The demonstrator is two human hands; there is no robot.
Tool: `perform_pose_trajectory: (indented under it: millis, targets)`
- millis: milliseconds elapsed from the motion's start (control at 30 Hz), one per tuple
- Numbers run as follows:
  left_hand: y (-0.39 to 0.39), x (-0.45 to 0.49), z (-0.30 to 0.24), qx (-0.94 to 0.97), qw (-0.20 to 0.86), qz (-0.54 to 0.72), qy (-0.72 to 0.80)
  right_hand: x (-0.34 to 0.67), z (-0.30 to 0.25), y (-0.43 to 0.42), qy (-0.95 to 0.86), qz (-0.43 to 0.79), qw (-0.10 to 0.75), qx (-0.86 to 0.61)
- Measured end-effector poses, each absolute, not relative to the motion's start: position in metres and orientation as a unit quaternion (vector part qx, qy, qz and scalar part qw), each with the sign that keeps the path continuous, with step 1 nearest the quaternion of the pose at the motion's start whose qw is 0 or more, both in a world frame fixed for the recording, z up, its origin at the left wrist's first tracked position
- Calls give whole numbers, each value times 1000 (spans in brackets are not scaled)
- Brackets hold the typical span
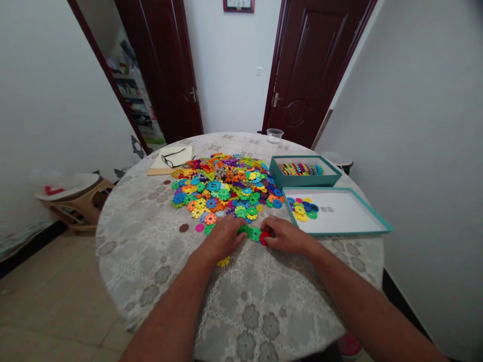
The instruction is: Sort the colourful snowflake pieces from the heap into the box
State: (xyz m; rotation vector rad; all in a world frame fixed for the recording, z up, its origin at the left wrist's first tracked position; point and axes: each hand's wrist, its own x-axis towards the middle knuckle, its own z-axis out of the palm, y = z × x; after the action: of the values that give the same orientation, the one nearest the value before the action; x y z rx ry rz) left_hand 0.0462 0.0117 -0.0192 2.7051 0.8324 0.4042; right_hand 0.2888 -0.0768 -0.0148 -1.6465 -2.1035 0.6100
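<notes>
A big heap of coloured plastic snowflake discs (pixel 226 186) lies in the middle of a round table (pixel 151 261) with a lace cloth. My left hand (pixel 222 237) rests curled on the cloth just below the heap, touching green discs (pixel 251 232). My right hand (pixel 285 235) lies beside it, fingers pinched on a red disc (pixel 264 237). A yellow disc (pixel 224 261) peeks out under my left wrist.
A teal box (pixel 307 171) holding a row of joined discs stands at the right, and its flat lid (pixel 339 213) with a few discs in front of it. Glasses on a notebook (pixel 171 160), a small clear bowl (pixel 274 134), a stool (pixel 75 198) at the left.
</notes>
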Motion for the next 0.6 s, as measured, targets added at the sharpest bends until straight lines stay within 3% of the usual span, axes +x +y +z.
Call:
perform_pose_trajectory:
  millis: [600]
  targets:
    - [3,59,-24,936,207,117,261,285,-10,-82,-763,227,199,-572]
